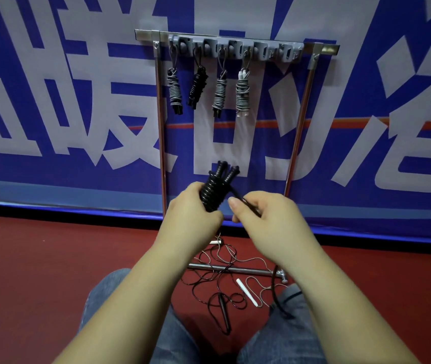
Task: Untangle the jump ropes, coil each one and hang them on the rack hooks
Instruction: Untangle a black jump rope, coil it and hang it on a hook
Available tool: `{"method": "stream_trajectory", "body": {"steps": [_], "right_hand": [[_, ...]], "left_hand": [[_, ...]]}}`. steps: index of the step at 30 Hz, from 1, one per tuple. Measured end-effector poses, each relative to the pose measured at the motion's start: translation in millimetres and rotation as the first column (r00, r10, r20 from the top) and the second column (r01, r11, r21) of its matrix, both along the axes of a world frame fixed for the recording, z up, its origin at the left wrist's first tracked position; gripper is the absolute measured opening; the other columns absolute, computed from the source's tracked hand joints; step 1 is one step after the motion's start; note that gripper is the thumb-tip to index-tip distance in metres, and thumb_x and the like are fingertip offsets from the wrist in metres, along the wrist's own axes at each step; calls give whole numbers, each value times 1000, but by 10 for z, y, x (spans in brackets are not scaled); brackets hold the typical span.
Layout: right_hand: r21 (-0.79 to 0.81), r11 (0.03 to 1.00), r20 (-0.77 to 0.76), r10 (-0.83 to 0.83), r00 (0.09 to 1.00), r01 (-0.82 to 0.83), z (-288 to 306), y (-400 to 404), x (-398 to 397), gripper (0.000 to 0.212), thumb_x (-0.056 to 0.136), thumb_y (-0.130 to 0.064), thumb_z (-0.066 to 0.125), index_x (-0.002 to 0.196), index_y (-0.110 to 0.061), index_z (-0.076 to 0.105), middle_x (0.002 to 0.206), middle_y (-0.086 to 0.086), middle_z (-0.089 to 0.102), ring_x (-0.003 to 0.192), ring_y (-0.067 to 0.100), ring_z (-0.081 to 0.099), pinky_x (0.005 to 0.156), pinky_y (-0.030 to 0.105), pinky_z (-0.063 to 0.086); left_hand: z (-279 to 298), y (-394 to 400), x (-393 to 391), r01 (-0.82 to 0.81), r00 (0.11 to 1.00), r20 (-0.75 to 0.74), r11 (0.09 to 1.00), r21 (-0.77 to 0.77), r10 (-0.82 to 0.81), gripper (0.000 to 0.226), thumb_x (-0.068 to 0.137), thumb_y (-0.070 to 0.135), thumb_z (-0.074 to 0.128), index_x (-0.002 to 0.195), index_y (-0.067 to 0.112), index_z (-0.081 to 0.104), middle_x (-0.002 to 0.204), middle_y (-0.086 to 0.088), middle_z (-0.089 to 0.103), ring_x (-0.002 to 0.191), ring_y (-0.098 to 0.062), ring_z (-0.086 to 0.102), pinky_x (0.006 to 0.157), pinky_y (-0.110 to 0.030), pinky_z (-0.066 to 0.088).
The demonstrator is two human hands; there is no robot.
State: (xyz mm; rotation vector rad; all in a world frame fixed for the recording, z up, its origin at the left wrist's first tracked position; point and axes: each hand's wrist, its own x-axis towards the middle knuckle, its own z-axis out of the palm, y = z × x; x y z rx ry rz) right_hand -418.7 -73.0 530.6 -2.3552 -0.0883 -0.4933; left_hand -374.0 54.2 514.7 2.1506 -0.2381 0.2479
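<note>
While left hand [192, 206] grips black coil [213, 191], right hand [257, 214] pinches rope tail.

Large pale Chinese characters are printed across the blue banner [51, 101]; cropped and partly hidden, none can be read.

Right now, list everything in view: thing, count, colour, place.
Rack: one, silver metal, against the banner.
Hook strip: one, grey, on the rack's top bar.
Hung ropes: four coiled, three grey and one black, on the hooks.
Black rope: one, coiled around its handles, in both hands.
Loose ropes: tangled, thin, with white and dark handles, on the red floor.
Banner: one, blue with pale lettering, behind.
Left hand: grips the coil.
Right hand: pinches the rope end.
</note>
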Motion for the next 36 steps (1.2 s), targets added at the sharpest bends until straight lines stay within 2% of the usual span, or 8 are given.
{"method": "stream_trajectory", "body": {"steps": [4, 9, 14, 19, 27, 30, 32, 36], "right_hand": [[-109, 993, 4, 38, 999, -38, 158, -61, -62, 35, 85, -37, 60, 58, -20, 47, 48, -4, 43, 49, 10, 36, 49, 28, 27], [-125, 992, 66, 30, 997, -21, 303, -185, -76, 23, 78, -42, 66, 67, -22, 61, 56, -16, 53, 52, 6, 46, 47, 21, 29], [-142, 986, 70, 103, 992, -92, 326, -186, -109, 30, 71, -49, 66, 67, -20, 62, 58, -2, 54, 56, 9, 47, 49, 22, 34], [-56, 992, 108, 119, 987, -114, 440, -212, -130, 36, 52, -58, 71, 65, -26, 62, 71, -15, 61, 67, 2, 54, 60, 25, 42], [-79, 970, -393, 179, 902, -228, 705, -256, -249, 50, 62, -66, 59, 71, -18, 69, 46, -3, 56, 44, 5, 46, 52, 21, 33], [52, 952, -471, 289, 834, -301, 738, -291, -229, 48, 65, -66, 59, 69, -18, 63, 53, -6, 62, 42, 8, 48, 53, 20, 34], [254, 894, -463, 448, 765, -370, 689, -311, -194, 42, 73, -57, 64, 67, -16, 62, 60, 4, 66, 38, 11, 48, 45, 19, 36], [734, 611, -257, 654, 711, -297, 559, -256, -179, 37, 81, -40, 54, 54, -17, 63, 43, 2, 52, 26, 5, 39, 29, 13, 20]], "left_hand": [[84, 50, -19, 67, 998, -14, 965, 252, -66, 18, 78, 12, 58, 90, 24, 52, 73, 7, 53, 71, -15, 52, 52, -24, 36], [322, 165, -63, 255, 963, -47, 836, 487, -266, 27, 78, 9, 58, 74, 30, 42, 73, 7, 53, 67, -9, 52, 52, -24, 37], [466, 283, -79, 309, 933, -45, 729, 611, -358, 31, 81, 10, 61, 73, 33, 41, 73, 7, 52, 66, -5, 49, 52, -19, 36], [529, 329, -124, 370, 901, -60, 688, 625, -430, 33, 80, 10, 62, 70, 35, 43, 70, 8, 53, 66, -5, 51, 53, -17, 35], [516, 343, -213, 437, 858, -20, 709, 554, -513, 36, 74, 10, 68, 68, 40, 49, 67, 11, 57, 67, -2, 54, 58, -23, 43], [524, 344, -226, 479, 840, -16, 728, 490, -543, 27, 74, 9, 70, 88, 30, 62, 75, 9, 63, 70, -4, 57, 62, -25, 47], [556, 345, -246, 541, 810, -30, 727, 424, -585, 29, 73, 7, 73, 83, 31, 61, 72, 12, 61, 65, -2, 56, 57, -18, 44], [598, 325, -292, 671, 739, -76, 722, 170, -669, 26, 71, 5, 78, 83, 22, 62, 72, 3, 59, 61, -4, 54, 58, -21, 46]]}}
